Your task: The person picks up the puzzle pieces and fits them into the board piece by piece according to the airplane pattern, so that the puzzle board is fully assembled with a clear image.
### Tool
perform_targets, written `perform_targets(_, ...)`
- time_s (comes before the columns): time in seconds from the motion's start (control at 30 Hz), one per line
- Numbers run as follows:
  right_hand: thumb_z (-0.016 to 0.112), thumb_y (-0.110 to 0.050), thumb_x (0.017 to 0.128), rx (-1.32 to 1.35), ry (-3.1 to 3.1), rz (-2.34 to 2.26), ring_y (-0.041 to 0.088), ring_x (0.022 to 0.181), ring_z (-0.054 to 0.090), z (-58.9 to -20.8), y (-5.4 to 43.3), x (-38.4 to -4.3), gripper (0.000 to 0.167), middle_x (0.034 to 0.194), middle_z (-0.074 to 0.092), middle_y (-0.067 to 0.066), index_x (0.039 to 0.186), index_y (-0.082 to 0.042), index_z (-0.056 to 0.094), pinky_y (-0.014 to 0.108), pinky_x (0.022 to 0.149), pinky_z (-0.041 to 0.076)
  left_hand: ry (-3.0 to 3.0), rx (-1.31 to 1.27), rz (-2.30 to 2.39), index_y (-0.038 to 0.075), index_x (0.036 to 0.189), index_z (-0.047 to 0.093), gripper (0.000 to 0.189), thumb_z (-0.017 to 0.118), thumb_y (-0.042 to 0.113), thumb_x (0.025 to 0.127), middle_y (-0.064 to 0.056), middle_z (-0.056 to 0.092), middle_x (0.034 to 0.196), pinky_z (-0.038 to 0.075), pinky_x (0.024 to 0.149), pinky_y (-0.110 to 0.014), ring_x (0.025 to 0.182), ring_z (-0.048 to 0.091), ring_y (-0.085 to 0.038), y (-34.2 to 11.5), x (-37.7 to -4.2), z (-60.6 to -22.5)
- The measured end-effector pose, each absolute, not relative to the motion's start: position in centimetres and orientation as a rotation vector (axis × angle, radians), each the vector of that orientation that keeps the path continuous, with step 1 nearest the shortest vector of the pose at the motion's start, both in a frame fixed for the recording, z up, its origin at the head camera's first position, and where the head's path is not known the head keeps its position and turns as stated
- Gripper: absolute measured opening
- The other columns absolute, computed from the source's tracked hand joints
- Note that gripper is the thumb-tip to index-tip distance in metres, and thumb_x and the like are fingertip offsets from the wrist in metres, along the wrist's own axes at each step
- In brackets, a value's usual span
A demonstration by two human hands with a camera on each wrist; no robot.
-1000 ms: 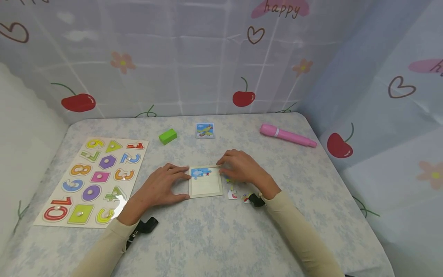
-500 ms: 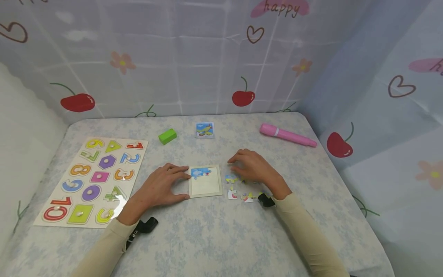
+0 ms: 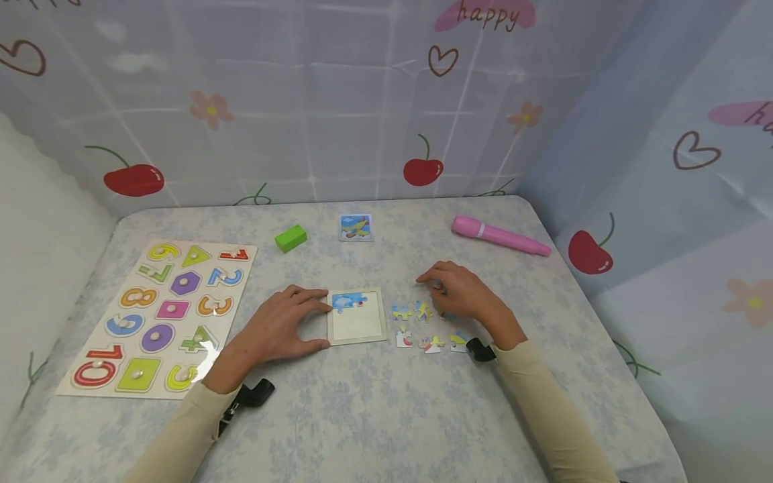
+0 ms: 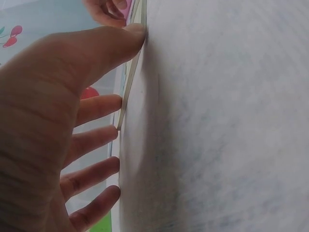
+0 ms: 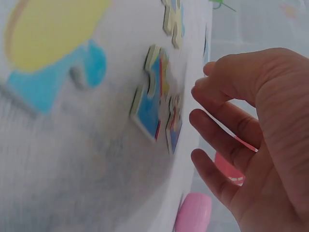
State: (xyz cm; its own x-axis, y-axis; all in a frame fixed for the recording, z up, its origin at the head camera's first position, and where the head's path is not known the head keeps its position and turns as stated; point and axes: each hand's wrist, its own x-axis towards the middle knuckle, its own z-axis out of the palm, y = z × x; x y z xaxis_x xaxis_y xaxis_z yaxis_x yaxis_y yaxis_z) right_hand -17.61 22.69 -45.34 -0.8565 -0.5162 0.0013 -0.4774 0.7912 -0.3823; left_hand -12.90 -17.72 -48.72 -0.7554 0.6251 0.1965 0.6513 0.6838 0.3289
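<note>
A small pale square puzzle tray (image 3: 356, 327) lies mid-table, with joined blue jigsaw pieces (image 3: 347, 302) in its upper left part. My left hand (image 3: 279, 325) rests at its left side, extended fingertips and thumb against the edge; the left wrist view shows this hand (image 4: 43, 121) along the thin tray edge (image 4: 127, 82). To the right of the tray lie several loose jigsaw pieces, among them a white-and-red one (image 3: 403, 338) and a yellow-and-blue one (image 3: 423, 310). Over the far row hovers my right hand (image 3: 464, 290), loosely bent and holding nothing, apart from a blue piece (image 5: 147, 113).
A number-and-shape peg board (image 3: 157, 318) lies at the left. Farther back are a green block (image 3: 291, 239), a small airplane picture card (image 3: 356, 228) and a pink marker-shaped stick (image 3: 500, 236). A printed curtain (image 3: 290, 100) hangs behind the table.
My right hand has moved right, from the tray's upper right corner to over the loose pieces' far right, uncovering more of them. The left hand stays at the tray.
</note>
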Motion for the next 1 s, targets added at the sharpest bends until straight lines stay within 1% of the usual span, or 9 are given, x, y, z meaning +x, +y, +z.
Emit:
perform_targets(0.2, 0.066, 0.001, 0.099, -0.731, 2.835, -0.536, 0.024, 0.11, 0.063, -45.4, 23.8, -17.6, 0.039, 0.126, 0.071, 0.007, 0.134, -0.011, 0.076, 0.047, 0.096, 0.054, -2.819, -1.065, -0.593, 0.021, 0.134, 0.076, 0.063, 0.088, 0.057, 0.083, -0.003, 0.06, 0.157, 0.053, 0.095, -0.052, 0.127, 0.059, -0.027, -17.7, -12.9, -48.6)
perform_targets(0.33, 0.065, 0.004, 0.098, -0.738, 2.814, -0.531, 0.026, 0.116, 0.064, -45.4, 24.4, -17.7, 0.041, 0.13, 0.07, 0.009, 0.135, -0.009, 0.075, 0.049, 0.101, 0.053, -2.822, -1.059, -0.589, 0.021, 0.134, 0.076, 0.063, 0.088, 0.057, 0.083, -0.003, 0.06, 0.157, 0.053, 0.094, -0.052, 0.127, 0.059, -0.027, -17.6, -12.8, -48.6)
perform_targets(0.43, 0.067, 0.005, 0.099, -0.769, 2.804, -0.531, 0.029, 0.12, 0.064, -45.4, 24.8, -17.8, 0.039, 0.132, 0.07, 0.01, 0.135, -0.009, 0.075, 0.05, 0.102, 0.053, -2.818, -1.058, -0.59, 0.021, 0.134, 0.076, 0.063, 0.088, 0.056, 0.084, -0.004, 0.06, 0.156, 0.053, 0.094, -0.052, 0.127, 0.059, -0.027, -17.6, -12.8, -48.6)
perform_targets(0.57, 0.069, 0.004, 0.099, -0.772, 2.793, -0.544, 0.03, 0.12, 0.064, -45.5, 25.2, -17.9, 0.038, 0.132, 0.07, 0.011, 0.134, -0.009, 0.076, 0.051, 0.1, 0.054, -2.81, -1.058, -0.595, 0.021, 0.134, 0.076, 0.063, 0.088, 0.056, 0.084, -0.004, 0.061, 0.156, 0.053, 0.094, -0.052, 0.127, 0.059, -0.028, -17.7, -12.8, -48.6)
perform_targets(0.77, 0.074, -0.001, 0.1, -0.709, 2.8, -0.559, 0.032, 0.126, 0.062, -45.5, 25.7, -17.9, 0.035, 0.134, 0.069, 0.011, 0.134, -0.01, 0.076, 0.053, 0.106, 0.052, -2.808, -1.056, -0.592, 0.021, 0.134, 0.076, 0.063, 0.088, 0.057, 0.084, -0.004, 0.06, 0.156, 0.053, 0.094, -0.053, 0.128, 0.059, -0.028, -17.7, -12.9, -48.8)
perform_targets(1.0, 0.077, -0.003, 0.099, -0.74, 2.81, -0.599, 0.033, 0.123, 0.063, -45.7, 26.1, -17.8, 0.034, 0.13, 0.07, 0.011, 0.133, -0.008, 0.076, 0.054, 0.105, 0.052, -2.806, -1.061, -0.599, 0.022, 0.134, 0.076, 0.063, 0.088, 0.058, 0.084, -0.003, 0.06, 0.156, 0.053, 0.094, -0.053, 0.128, 0.058, -0.027, -17.7, -12.9, -48.9)
